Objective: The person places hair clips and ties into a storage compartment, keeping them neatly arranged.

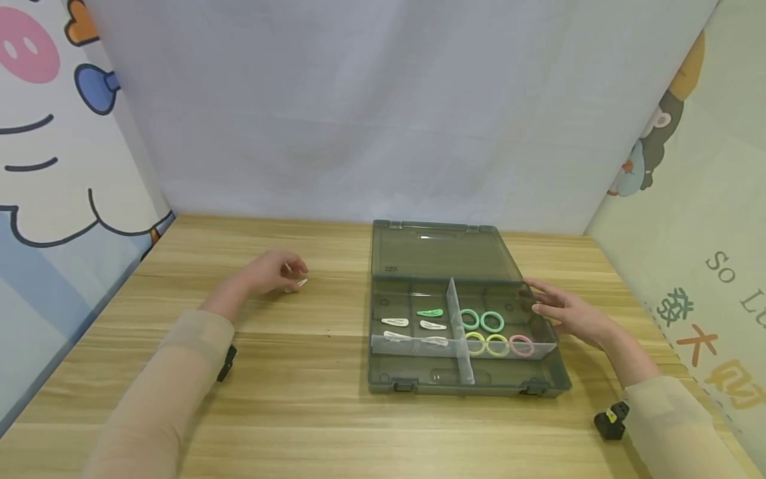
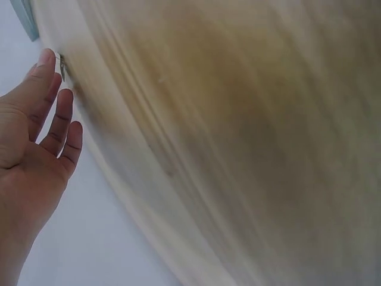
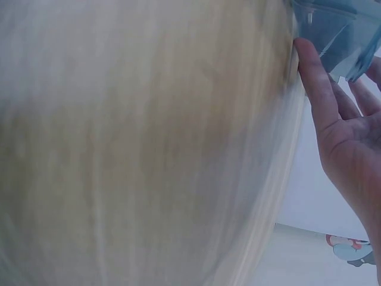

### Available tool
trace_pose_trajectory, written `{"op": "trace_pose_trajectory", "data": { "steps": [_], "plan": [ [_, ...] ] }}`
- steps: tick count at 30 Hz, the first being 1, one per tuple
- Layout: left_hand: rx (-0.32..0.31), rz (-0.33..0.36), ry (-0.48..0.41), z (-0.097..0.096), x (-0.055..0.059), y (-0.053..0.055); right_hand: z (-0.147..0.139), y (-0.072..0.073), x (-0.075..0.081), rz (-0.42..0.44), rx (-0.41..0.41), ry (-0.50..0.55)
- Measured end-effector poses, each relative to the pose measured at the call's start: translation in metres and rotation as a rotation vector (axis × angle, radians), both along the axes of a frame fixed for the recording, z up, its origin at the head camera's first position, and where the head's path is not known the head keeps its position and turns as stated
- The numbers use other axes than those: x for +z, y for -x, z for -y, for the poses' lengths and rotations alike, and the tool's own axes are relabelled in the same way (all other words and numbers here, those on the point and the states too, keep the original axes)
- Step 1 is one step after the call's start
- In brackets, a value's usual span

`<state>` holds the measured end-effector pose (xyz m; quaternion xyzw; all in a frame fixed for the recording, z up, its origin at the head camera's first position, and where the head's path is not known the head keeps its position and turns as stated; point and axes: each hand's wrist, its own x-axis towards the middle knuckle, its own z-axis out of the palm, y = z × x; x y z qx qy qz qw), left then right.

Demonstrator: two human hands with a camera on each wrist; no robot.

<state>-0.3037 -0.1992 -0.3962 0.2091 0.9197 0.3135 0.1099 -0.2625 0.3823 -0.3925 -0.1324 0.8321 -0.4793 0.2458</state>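
My left hand (image 1: 276, 273) pinches a small white hair clip (image 1: 303, 282) between thumb and fingertips, close over the table left of the box. The clip also shows at the fingertips in the left wrist view. A grey see-through divided box (image 1: 389, 380) lies with its lid (image 1: 443, 249) laid back. Several white hair clips (image 1: 395, 322) and one green hair clip (image 1: 430, 313) lie in its rear left compartment. Green hair ties (image 1: 493, 322), yellow hair ties (image 1: 497, 345) and a pink hair tie (image 1: 522, 345) lie in the rear right one. My right hand (image 1: 577, 319) touches the box's right side, fingers extended.
The box stands on a wood-grain table (image 1: 287, 412) near its back edge. Clear dividers (image 1: 461, 332) cross inside it. A pale cloth (image 1: 359, 120) hangs behind, with printed cloths on both sides. Black wrist cameras (image 1: 610, 422) sit under the sleeves.
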Motion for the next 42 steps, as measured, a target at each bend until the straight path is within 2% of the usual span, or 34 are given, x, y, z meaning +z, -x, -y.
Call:
{"op": "trace_pose_trajectory", "data": {
  "steps": [5,12,23,28,35,39,42],
  "plan": [
    [0.001,0.012,-0.002,0.003,-0.008,0.004,0.001,-0.001,0.000,-0.009,0.004,-0.008],
    [0.002,0.044,-0.007,0.001,-0.008,0.004,0.002,-0.002,0.002,-0.014,0.010,-0.016],
    [-0.043,-0.009,0.028,0.000,-0.008,0.004,0.003,-0.003,0.002,-0.015,0.010,-0.013],
    [-0.051,-0.005,0.029,-0.002,-0.007,0.003,0.003,-0.003,0.002,-0.018,0.009,-0.014],
    [-0.019,0.031,0.035,-0.004,-0.004,0.003,0.003,-0.003,0.003,-0.016,0.008,-0.008],
    [-0.012,0.015,0.037,-0.008,-0.001,0.004,0.003,-0.003,0.003,-0.008,0.010,0.001],
    [-0.032,-0.019,0.042,-0.011,0.004,0.003,0.004,-0.003,0.004,-0.004,0.010,0.004]
  ]
}}
